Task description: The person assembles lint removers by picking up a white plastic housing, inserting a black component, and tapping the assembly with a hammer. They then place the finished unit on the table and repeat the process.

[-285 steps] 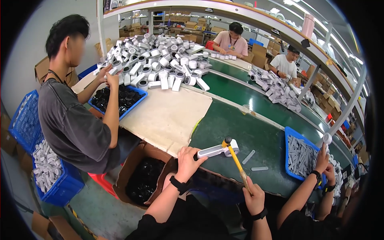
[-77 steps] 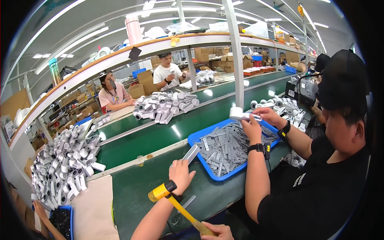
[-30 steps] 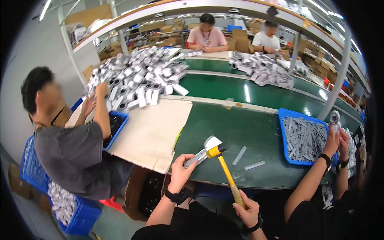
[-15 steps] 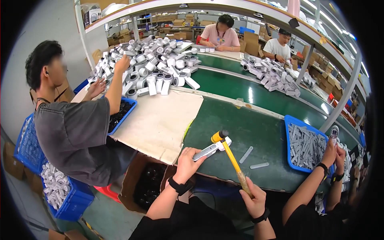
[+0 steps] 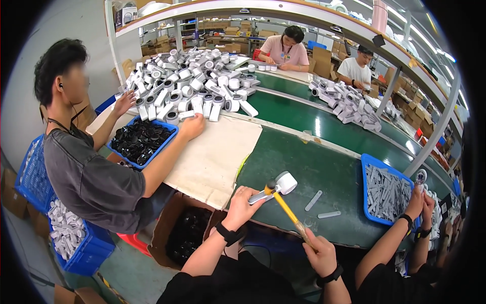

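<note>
My left hand [image 5: 240, 206] is closed round the handle of a white handheld device [image 5: 286, 183] with a round head and a grey strip along its grip. It lies at the green table's near edge, round head pointing away to the right. My right hand [image 5: 321, 253] grips the lower handle of a yellow-handled mallet [image 5: 288, 209]. The mallet's head is over the device's grip, close to my left fingertips; whether it touches the strip I cannot tell. Two loose grey strips, one upright [image 5: 313, 200] and one slanted [image 5: 329, 215], lie on the table to the right.
At right stands a blue tray [image 5: 365, 192] of grey strips, beside a co-worker's hands [image 5: 416, 202] holding a device. To the left a co-worker sits by a blue tray of black parts [image 5: 142, 139] and a large pile of white devices [image 5: 190, 81]. An open carton [image 5: 161, 238] stands below the table.
The mallet head has moved from the device's neck down toward my left hand, and the device's round head now shows. The left co-worker's raised hand has come down beside the pile.
</note>
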{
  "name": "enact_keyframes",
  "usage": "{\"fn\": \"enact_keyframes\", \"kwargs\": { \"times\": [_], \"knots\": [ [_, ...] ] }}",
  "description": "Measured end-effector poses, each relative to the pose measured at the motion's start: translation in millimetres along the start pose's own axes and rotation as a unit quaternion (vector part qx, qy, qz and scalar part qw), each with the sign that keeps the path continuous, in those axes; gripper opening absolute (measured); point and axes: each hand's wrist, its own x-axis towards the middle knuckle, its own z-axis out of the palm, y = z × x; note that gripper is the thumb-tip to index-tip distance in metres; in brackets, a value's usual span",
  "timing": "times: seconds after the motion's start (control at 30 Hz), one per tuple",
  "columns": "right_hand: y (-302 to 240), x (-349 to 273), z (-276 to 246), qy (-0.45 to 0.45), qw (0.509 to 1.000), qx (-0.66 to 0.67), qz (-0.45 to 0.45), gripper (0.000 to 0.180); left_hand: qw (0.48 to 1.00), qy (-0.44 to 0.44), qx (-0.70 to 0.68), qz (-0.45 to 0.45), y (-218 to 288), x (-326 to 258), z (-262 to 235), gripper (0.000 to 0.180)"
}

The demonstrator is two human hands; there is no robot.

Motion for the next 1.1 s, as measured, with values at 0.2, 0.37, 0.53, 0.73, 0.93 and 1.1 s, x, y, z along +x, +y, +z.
{"fn": "enact_keyframes", "kwargs": {
  "times": [0.2,0.37,0.53,0.73,0.93,1.1],
  "knots": [
    [-12.4,3.2,-1.4,0.053,0.998,0.011,-0.008,0.048,1.000,0.011,-0.012,-0.006,-0.4,1.2,1.8,0.019],
    [-10.5,0.4,-0.6,-0.049,0.998,-0.049,0.011,0.051,1.000,-0.003,-0.011,-0.008,-1.5,-2.6,1.3,0.020],
    [-10.7,-4.6,9.1,-0.008,1.000,-0.004,0.005,0.048,0.999,0.013,-0.018,-0.027,-2.0,-6.1,1.3,0.024],
    [-17.4,5.1,0.3,-0.088,0.995,-0.034,0.022,0.049,0.996,0.014,0.089,-0.015,-6.5,-20.8,-14.4,0.033],
    [-22.7,7.6,7.7,-0.098,0.995,-0.027,-0.010,0.050,0.992,0.051,0.103,-0.053,-8.1,-26.6,-14.4,0.032],
    [-23.8,10.1,11.2,0.011,0.999,0.006,-0.043,0.050,0.993,0.048,0.099,-0.052,-11.5,-27.4,-13.5,0.031]
  ]
}}
